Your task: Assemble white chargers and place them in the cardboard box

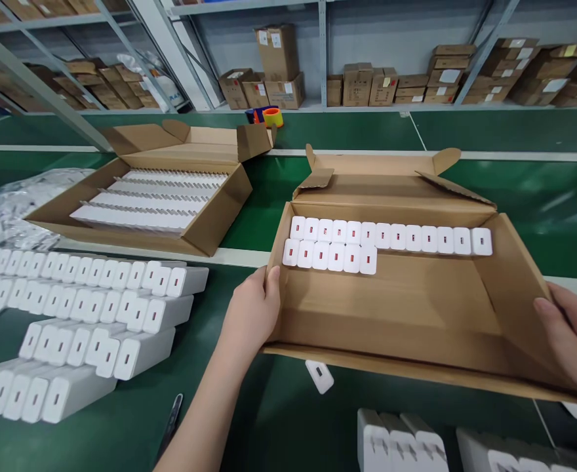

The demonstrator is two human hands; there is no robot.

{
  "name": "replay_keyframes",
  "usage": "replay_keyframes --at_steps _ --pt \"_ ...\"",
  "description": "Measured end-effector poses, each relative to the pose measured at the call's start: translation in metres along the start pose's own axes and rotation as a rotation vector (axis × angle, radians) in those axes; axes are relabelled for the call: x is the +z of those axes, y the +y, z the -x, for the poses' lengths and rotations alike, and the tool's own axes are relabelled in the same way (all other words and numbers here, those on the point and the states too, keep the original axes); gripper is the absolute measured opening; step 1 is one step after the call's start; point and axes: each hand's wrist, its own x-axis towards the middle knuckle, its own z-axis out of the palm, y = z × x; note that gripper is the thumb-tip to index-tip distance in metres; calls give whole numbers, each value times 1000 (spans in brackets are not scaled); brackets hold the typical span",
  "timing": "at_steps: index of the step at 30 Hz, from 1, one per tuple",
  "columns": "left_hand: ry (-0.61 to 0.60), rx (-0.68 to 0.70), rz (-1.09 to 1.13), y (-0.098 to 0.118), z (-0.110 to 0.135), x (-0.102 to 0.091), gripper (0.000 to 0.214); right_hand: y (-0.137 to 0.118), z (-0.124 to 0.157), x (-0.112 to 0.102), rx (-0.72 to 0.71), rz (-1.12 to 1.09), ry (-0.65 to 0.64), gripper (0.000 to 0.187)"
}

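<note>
Head view: both hands (left (252,311), right (576,341)) grip unlabelled carton (406,308) of chargers (381,241).

Bright, even overhead light, soft shadows, faint sheen on the green table (278,419), edges bowed.

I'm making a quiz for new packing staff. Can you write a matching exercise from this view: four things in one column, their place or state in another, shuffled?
Things:
1. left hand
2. right hand
3. far cardboard box
4. single loose charger

Places or states:
A. filled with white rows, flaps open
B. grips the near box's right wall
C. lies on the green table under the near box's front edge
D. grips the near box's left wall

Pairs: 1-D, 2-B, 3-A, 4-C
</note>
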Motion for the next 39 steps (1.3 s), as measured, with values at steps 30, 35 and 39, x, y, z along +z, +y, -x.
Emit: replay_keyframes --at_steps 30,35,39 --pt "133 44 -332 44 39 -27 42 43 39 -80 -522 -16 -88 44" --pt "260 266 -361 76 94 -32 44 69 42 -74 -553 180 -213 31" --pt "94 673 -364 103 162 -1 44 59 32 -58 -547 345 -245 29"
